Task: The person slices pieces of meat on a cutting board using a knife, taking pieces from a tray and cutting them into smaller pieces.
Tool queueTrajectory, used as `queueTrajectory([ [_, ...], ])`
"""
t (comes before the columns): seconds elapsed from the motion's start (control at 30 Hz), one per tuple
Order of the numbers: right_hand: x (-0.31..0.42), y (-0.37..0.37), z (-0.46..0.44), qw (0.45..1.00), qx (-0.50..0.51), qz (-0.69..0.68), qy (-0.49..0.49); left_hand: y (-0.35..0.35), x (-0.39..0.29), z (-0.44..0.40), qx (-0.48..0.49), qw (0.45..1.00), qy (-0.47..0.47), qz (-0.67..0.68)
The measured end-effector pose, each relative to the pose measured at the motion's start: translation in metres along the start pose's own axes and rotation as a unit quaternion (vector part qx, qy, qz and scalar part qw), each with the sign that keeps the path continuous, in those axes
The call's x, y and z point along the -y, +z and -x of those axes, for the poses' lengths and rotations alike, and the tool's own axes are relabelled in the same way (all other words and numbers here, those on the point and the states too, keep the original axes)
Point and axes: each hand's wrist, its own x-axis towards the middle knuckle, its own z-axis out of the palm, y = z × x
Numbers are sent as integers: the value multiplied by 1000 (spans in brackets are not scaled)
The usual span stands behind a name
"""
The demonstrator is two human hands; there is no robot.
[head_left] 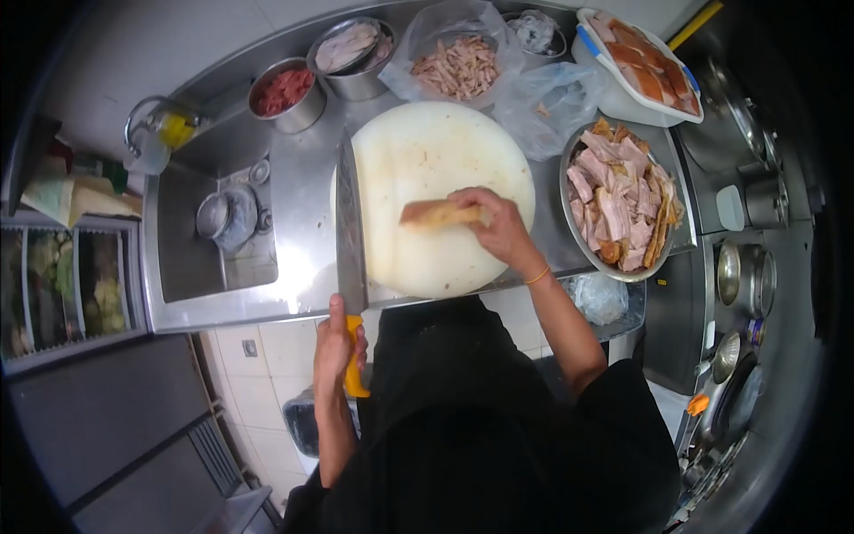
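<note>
Gripping, left side: left hand [333,345] curled round the yellow handle of a long knife [353,236], thumb pointing up toward the blade.
Blade: long, grey, running away from the body across the left edge of the cutting board [445,151]; contact with the board cannot be told.
Right side: right hand [500,230] over the board, fingers pinched on the right end of a meat piece [436,214]; yellow band at wrist.
Meat piece: narrow, brownish, lying roughly crosswise near the board's middle, well apart from the blade; whether it rests or hangs, unclear.
Board: round, whitish, scattered with small scraps, set on a steel counter [302,214].
Right of board: metal dish [578,245] heaped with cut meat; beyond it, white tub [616,96] holding browned slabs.
Behind board: meat strips [457,69] in clear plastic; just left, metal pot [307,117] of red meat.
Far left: sink [213,278], small metal bowl [213,215] inside.
</note>
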Motion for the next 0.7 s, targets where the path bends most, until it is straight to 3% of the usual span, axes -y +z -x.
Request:
queueTrajectory([
  [0.03, -1, 6, 6, 995, 30, 89, -22, -4, 5, 1, -6, 1000, -7, 0],
  [0.27, 4, 12, 11, 988, 38, 138, 53, -17, 28, 6, -6, 999, -35, -16],
  [0.37, -1, 19, 5, 973, 41, 220, 60, -18, 29, 7, 3, 999, -45, -14],
  [0.47, -8, 31, 5, 967, -30, 242, 75, -18, 31, 8, 7, 999, -47, -19],
  [0.57, 7, 48, 6, 962, -54, 199, 177, -19, 30, 9, 7, 999, -42, -14],
  [0.67, -4, 85, 24, 971, -40, 4, 235, -20, 30, 9, 4, 999, -42, -12],
  [0.7, -4, 85, 23, 975, -7, -1, 221, -22, 30, 8, 4, 999, -46, -8],
])
